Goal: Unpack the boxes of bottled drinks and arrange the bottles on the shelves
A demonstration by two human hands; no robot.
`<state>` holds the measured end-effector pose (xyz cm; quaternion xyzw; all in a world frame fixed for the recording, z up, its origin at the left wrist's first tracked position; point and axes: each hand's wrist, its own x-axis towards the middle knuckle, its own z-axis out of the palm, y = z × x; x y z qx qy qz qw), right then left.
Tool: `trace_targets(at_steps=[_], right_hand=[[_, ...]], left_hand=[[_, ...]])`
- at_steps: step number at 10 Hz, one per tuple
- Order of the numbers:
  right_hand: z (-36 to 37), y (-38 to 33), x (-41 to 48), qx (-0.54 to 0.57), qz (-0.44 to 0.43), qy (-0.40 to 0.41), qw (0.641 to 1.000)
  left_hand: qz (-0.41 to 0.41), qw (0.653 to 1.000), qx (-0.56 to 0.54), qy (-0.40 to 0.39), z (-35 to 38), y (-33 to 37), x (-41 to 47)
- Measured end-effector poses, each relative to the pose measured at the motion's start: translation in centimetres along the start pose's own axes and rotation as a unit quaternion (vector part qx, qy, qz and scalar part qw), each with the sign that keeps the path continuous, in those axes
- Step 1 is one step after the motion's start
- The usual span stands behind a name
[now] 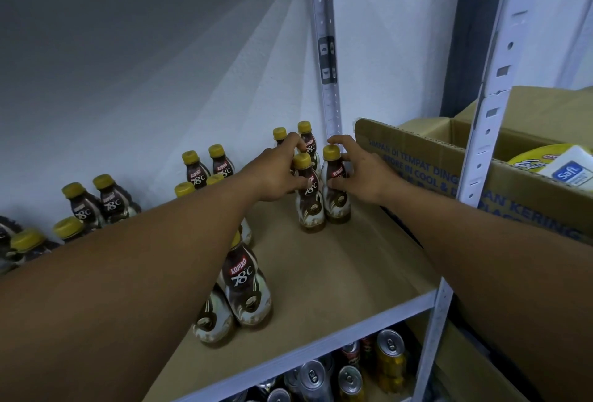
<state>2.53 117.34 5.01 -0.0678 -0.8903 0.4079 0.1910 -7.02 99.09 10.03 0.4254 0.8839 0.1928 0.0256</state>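
Note:
Brown coffee bottles with yellow caps stand in pairs along the brown shelf board point(337, 273). My left hand point(279, 174) grips one bottle point(309, 202) near the shelf's back right corner. Beside it stands a second bottle point(335, 199), and my right hand point(356, 174) curls round it. Both bottles stand upright on the board, touching each other. Two more bottles point(305, 135) stand just behind them against the wall. A nearer pair point(244, 289) stands under my left forearm, partly hidden.
More bottle pairs point(93, 202) line the wall to the left. An open cardboard box point(433, 164) with packets sits on the neighbouring shelf at right, behind a white upright post point(484, 132). Drink cans point(349, 372) fill the shelf below.

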Motion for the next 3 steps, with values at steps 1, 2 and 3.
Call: trace_targets(at_steps=[1,2,3], right_hand=[[-0.4,-0.5,-0.2,-0.01,0.009,-0.004,1.0],[-0.8,-1.0,-0.7,-0.037,0.015,-0.009,0.999],[-1.4,-2.6,-1.7,-0.071,0.012,0.003,0.997]], left_hand=[[-0.01,1.0,-0.009,-0.006,-1.0,0.3,-0.2],[-0.012,1.0,-0.014,-0.011,-1.8,0.3,-0.8],[-0.017,1.0,-0.01,-0.007,-2.6,0.7,-1.9]])
